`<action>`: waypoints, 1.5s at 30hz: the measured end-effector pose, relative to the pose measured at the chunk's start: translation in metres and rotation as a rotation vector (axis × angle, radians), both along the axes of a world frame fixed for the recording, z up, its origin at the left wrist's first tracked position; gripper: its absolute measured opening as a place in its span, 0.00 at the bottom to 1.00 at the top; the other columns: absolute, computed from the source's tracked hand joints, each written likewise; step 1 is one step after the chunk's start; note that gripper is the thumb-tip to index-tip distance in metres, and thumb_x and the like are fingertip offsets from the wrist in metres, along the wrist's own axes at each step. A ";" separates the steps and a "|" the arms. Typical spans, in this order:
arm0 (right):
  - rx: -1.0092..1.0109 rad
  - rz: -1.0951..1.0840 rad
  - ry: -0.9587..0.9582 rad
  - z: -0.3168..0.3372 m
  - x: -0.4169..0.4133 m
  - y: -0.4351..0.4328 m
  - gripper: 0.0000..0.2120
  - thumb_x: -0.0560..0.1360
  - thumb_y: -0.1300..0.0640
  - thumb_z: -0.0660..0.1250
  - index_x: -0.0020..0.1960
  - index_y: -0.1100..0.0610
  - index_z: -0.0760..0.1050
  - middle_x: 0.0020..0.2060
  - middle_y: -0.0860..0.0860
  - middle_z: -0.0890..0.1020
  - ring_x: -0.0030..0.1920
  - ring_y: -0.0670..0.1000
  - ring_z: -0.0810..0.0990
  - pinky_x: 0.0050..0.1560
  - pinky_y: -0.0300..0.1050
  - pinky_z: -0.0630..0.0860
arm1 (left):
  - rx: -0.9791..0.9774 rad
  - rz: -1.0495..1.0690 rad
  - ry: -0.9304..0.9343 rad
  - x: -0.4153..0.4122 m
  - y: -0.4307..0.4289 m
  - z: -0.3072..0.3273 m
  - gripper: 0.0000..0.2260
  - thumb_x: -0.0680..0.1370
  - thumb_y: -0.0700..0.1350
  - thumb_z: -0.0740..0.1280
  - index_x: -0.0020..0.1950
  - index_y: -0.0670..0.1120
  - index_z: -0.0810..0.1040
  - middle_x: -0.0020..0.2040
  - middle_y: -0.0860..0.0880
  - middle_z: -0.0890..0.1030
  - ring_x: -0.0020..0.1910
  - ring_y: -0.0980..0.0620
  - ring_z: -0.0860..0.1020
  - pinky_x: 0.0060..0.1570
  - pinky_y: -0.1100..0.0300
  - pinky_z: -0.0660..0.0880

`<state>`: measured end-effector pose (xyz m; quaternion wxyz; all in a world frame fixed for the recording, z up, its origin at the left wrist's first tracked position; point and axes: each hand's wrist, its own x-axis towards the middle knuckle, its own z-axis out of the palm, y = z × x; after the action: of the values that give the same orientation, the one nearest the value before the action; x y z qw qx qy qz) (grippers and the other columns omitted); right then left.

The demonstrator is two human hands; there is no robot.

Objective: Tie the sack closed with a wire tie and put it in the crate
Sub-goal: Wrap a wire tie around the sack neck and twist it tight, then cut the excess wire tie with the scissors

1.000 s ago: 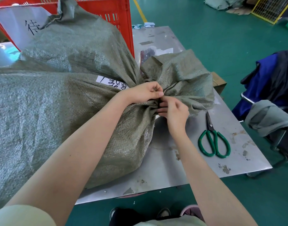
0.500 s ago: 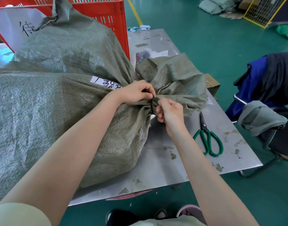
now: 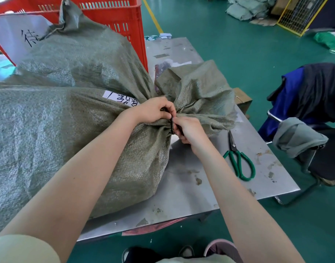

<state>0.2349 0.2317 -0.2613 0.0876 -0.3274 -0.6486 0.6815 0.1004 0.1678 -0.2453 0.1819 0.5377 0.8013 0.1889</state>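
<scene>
A big grey-green woven sack (image 3: 71, 133) lies on its side on the steel table (image 3: 193, 188), its neck gathered at the middle and its loose mouth (image 3: 199, 92) fanning out to the right. A dark wire tie (image 3: 171, 125) runs around the neck. My left hand (image 3: 153, 110) grips the neck from above and pinches the tie's upper end. My right hand (image 3: 188, 130) closes on the tie from the right side of the neck. The red plastic crate (image 3: 113, 18) stands behind the sack at the table's far end.
Green-handled scissors (image 3: 239, 158) lie on the table right of my right arm. A second sack (image 3: 83, 54) leans against the crate. A chair draped with blue and grey clothes (image 3: 305, 114) stands at the right. A cardboard box (image 3: 242, 100) sits past the table edge.
My right hand has shifted slightly along the neck and now holds the tie more clearly. The left hand keeps its grip on the gathered neck.
</scene>
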 end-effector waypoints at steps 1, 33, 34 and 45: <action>0.028 -0.021 0.015 -0.001 0.001 -0.002 0.19 0.74 0.61 0.61 0.25 0.57 0.67 0.22 0.54 0.66 0.13 0.42 0.60 0.16 0.31 0.55 | 0.002 0.002 0.013 0.000 0.000 0.000 0.08 0.74 0.36 0.66 0.51 0.43 0.81 0.48 0.47 0.72 0.50 0.53 0.71 0.54 0.65 0.64; 0.033 -0.039 -0.086 -0.027 0.044 0.000 0.18 0.76 0.54 0.59 0.30 0.55 0.77 0.14 0.47 0.70 0.17 0.45 0.64 0.20 0.34 0.59 | -0.016 0.039 0.050 0.010 -0.001 0.000 0.20 0.68 0.28 0.59 0.46 0.51 0.77 0.48 0.46 0.73 0.50 0.49 0.73 0.55 0.58 0.68; 0.040 -0.048 -0.125 -0.030 0.044 0.004 0.18 0.77 0.52 0.58 0.32 0.55 0.78 0.15 0.47 0.72 0.17 0.45 0.65 0.21 0.34 0.60 | 0.025 0.073 0.041 0.015 0.001 0.001 0.22 0.67 0.27 0.56 0.47 0.49 0.79 0.47 0.46 0.73 0.50 0.48 0.73 0.53 0.58 0.69; 0.782 -0.196 -0.705 -0.085 0.099 0.062 0.16 0.73 0.62 0.63 0.59 0.66 0.69 0.58 0.65 0.74 0.59 0.65 0.72 0.57 0.51 0.71 | 0.095 -0.050 0.087 0.076 0.046 0.001 0.14 0.71 0.34 0.58 0.42 0.50 0.78 0.44 0.48 0.80 0.43 0.51 0.74 0.51 0.55 0.74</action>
<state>0.3340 0.2940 -0.3459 0.0430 -0.5383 -0.8106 0.2263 0.1769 0.2136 -0.2438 0.1258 0.5735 0.7847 0.1988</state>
